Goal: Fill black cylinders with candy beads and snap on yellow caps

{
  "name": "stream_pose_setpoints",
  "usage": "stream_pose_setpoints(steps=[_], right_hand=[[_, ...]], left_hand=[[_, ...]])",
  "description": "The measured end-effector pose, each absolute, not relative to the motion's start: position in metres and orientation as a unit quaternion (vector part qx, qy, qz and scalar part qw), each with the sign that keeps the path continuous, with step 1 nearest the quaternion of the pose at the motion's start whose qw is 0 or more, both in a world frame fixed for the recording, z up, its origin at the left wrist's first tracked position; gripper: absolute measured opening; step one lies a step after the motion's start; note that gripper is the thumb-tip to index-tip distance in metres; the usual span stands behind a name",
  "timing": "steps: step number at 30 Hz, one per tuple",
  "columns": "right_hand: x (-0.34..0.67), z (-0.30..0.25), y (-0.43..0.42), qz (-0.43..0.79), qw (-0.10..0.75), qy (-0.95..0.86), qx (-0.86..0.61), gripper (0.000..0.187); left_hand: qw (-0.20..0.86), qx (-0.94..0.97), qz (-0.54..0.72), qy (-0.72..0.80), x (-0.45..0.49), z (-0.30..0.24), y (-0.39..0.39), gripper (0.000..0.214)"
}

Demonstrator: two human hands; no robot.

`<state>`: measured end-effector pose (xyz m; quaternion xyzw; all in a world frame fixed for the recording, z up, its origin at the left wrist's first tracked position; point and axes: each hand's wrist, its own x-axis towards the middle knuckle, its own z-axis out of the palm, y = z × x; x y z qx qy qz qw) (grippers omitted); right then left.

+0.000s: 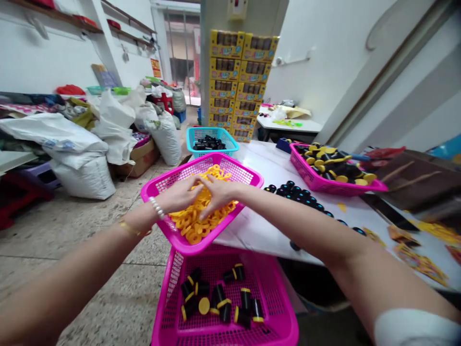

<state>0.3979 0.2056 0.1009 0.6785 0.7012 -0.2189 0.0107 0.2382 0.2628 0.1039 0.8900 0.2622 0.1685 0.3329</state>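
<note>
My left hand (182, 193), with a pearl bracelet at the wrist, reaches over a pink basket (148, 192) of small yellow plastic ring-shaped pieces (196, 223). Its fingers stretch out toward my right hand, their tips partly overlapped by it. My right hand (218, 193) lies over the same pieces, its fingers and thumb spread apart. Both hands touch or hover just above the pile; nothing is plainly gripped in either. Below, a second pink basket (284, 307) contains several black cylinders with yellow caps (218, 298).
Black cylinders (295, 193) stand in rows on the white table (248, 230). A pink basket (306, 175) of yellow-capped black cylinders sits at right. Behind is a turquoise basket (192, 139) of black parts, near stacked yellow boxes (239, 86). White sacks (79, 158) stand left.
</note>
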Motion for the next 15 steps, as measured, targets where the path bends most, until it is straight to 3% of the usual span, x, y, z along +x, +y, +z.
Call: stream_pose_setpoints(steps=[4,8,11,13,15], right_hand=[[0.382,0.090,0.211,-0.193,0.061,0.670,0.714,0.142],[0.390,0.088,0.222,-0.124,0.082,0.685,0.713,0.119],[0.395,0.087,0.220,-0.073,0.042,0.716,0.693,0.089],[0.394,0.086,0.218,-0.054,0.021,0.723,0.689,0.072],[0.392,0.085,0.217,-0.047,-0.001,0.725,0.687,0.059]], left_hand=[[0.197,0.906,0.188,0.323,0.207,0.109,0.274,0.039],[0.156,0.833,0.338,0.409,0.176,0.093,0.298,0.045],[0.352,0.690,0.400,0.490,0.168,0.072,0.301,0.053],[0.522,0.558,0.437,0.476,0.170,0.063,0.292,0.043],[0.598,0.452,0.474,0.462,0.172,0.062,0.280,0.034]])
